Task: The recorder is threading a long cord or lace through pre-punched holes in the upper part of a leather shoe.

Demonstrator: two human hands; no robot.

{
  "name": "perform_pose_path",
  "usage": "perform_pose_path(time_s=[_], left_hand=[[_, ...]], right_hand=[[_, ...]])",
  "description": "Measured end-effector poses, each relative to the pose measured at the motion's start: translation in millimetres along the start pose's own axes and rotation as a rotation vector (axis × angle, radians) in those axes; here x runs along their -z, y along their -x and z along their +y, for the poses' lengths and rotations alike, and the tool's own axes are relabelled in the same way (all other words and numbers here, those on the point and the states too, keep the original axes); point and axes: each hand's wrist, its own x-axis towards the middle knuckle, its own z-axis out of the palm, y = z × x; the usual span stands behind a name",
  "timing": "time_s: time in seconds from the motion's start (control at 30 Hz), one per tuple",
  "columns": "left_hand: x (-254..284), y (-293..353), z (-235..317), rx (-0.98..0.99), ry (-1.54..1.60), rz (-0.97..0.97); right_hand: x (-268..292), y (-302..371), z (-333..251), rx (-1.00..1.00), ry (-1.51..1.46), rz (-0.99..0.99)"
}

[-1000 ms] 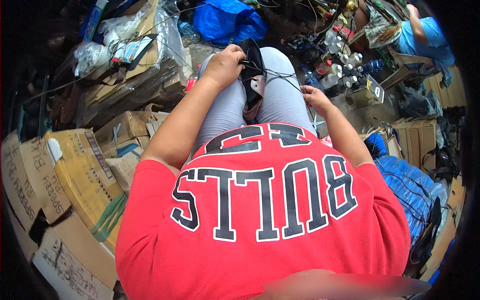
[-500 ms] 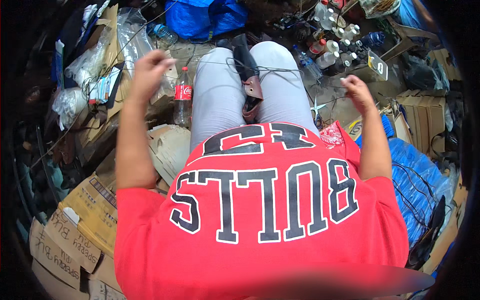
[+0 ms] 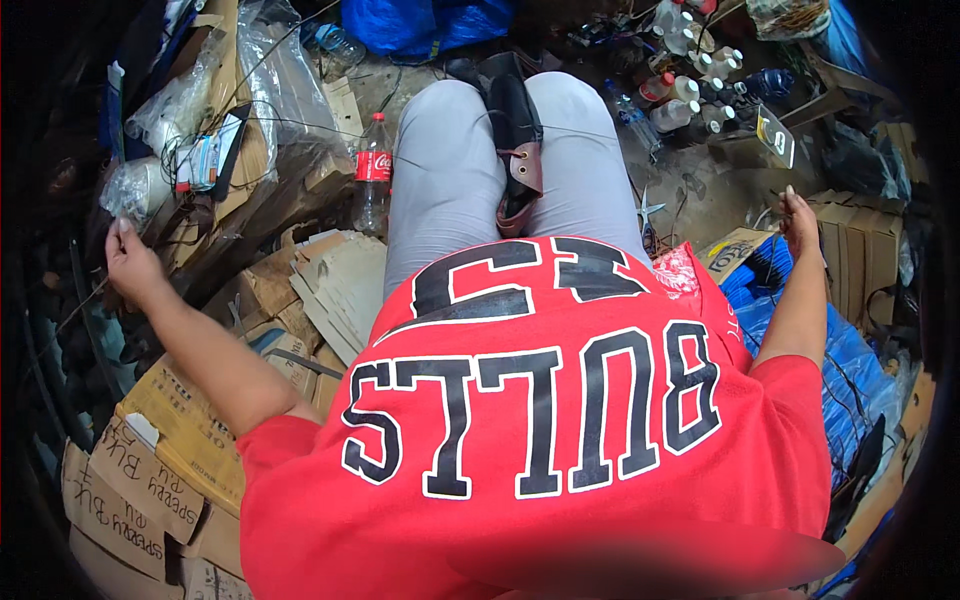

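Observation:
A dark shoe with a brown heel part and metal eyelets is wedged between my thighs, its heel end toward my body. My left hand is stretched far out to the left, beside clear plastic wrapping, with fingers pinched together. Out to the right, my right hand is raised near some folded cardboard, its fingertips closed too. Both hands appear to pinch the dark thread that runs from the shoe; the thread is too thin to follow all the way. A pair of scissors lies beside my right thigh.
A red-labelled soda bottle stands by my left knee. Several bottles cluster at the far right. A blue plastic bag sits beyond my knees. Cardboard pieces lie at left, blue plastic sheeting at right.
Both hands have moved apart, the left swinging far out to the left and nearer me, the right outward to the right. The loose thread loops over the shoe and knees have gone.

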Motion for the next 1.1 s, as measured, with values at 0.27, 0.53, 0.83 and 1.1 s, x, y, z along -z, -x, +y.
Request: perform_pose_path(time_s=[0.27,0.53,0.83,1.1], left_hand=[[-116,176,218,-0.623,0.800,-0.800],[-149,194,284,-0.821,0.315,-1.275],[-180,188,273,-0.745,0.786,-1.657],[-177,194,280,-0.768,0.697,-1.749]], right_hand=[[-37,-16,-3,-0.051,0.404,-0.047],[-142,56,-84,0.411,0.110,-0.328],[-203,122,-145,0.638,-0.066,-0.530],[-250,150,-177,0.920,0.273,-0.638]])
